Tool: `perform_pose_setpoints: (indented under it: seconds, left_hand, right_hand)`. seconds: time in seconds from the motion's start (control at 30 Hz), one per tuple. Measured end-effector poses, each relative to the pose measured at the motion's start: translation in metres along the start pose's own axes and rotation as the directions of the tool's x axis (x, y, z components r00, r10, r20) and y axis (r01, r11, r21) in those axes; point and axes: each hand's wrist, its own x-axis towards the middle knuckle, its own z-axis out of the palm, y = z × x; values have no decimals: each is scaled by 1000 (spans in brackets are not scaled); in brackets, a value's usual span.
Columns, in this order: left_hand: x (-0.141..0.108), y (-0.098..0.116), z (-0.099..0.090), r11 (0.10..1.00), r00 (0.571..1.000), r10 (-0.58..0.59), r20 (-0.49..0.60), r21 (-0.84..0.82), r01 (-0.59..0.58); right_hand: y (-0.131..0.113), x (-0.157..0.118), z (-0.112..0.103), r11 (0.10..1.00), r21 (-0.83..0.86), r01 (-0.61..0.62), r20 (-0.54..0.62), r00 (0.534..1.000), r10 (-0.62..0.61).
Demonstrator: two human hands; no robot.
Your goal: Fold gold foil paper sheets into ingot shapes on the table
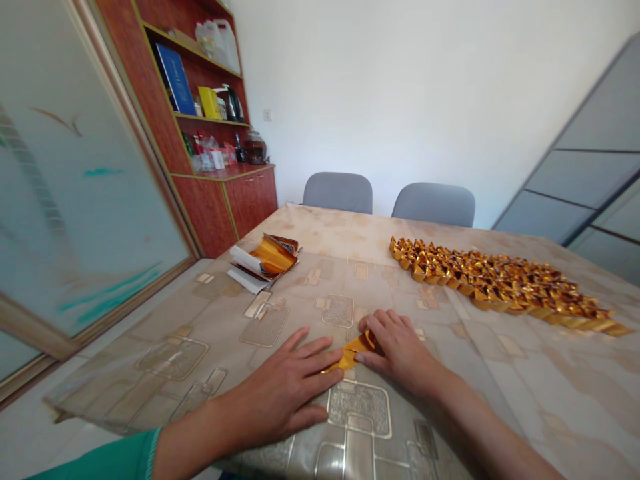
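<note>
From my distant seat I look through the head camera into a small room. On the left stands a tall frosted glass door (85, 200). The worktop (210, 347) fills the lower part of the view, and it has a beige cover with a pattern of rounded squares. Behind it, against the wall, is a red wooden cabinet (250, 200) with shelves that carry a blue book (175, 79), plastic jugs (215, 41) and some small bottles. Two grey chairs (337, 193) (433, 205) stand at the far edge of the worktop.

On the worktop, to the right, lies a long band of folded gold ingots (500, 283), packed close together. Further left there is a loose stack of gold foil sheets (265, 261) with white paper between them, well apart from the ingots.

Near the front edge my two hands work close together. The left grip (280, 387) is open and lies flat on the cover, with its fingertips just touching the gold piece (353, 351). The right grip (397, 343) is closed on this small folded foil, thumb and fingers on it, and the piece lies on the cover between both hands. A green sleeve (100, 460) shows at the bottom left.
</note>
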Motion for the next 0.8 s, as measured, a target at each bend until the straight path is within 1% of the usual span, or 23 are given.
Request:
perform_pose_setpoints:
  seconds: [0.13, 0.27, 0.4, 0.6, 0.67, 0.73, 0.77, 0.8]
  left_hand:
    - [-3, 7, -5, 998, 999, -34, 14, -48, 35]
    - [-1, 10, -6, 998, 999, -40, 31, -48, 42]
    - [-1, 7, -6, 997, 995, -47, 91, -58, 52]
    - [-3, 0, -10, 992, 992, -43, 122, -113, 57]
    - [-3, -3, -11, 986, 993, -75, 87, -143, 87]
    - [-1, -5, -10, 968, 984, -175, -17, -183, 169]
    - [1, -5, -9, 951, 965, -250, -80, -205, 230]
    - [4, -5, -7, 929, 935, -328, -132, -227, 293]
  right_hand:
    - [-3, 0, 1, 1000, -2, -7, 6, 1000, 7]
    - [-11, 0, 5, 997, -58, -60, -54, 997, 57]
    - [-16, 0, 7, 991, -104, -78, -77, 995, 71]
    - [-19, 3, 8, 982, -150, -111, -66, 993, 102]
    - [-22, 5, 8, 979, -159, -124, -69, 991, 114]
    - [-24, 5, 7, 982, -140, -127, -77, 990, 117]
    - [-24, 5, 6, 985, -116, -124, -79, 990, 115]
    - [-24, 5, 5, 989, -84, -120, -83, 990, 113]
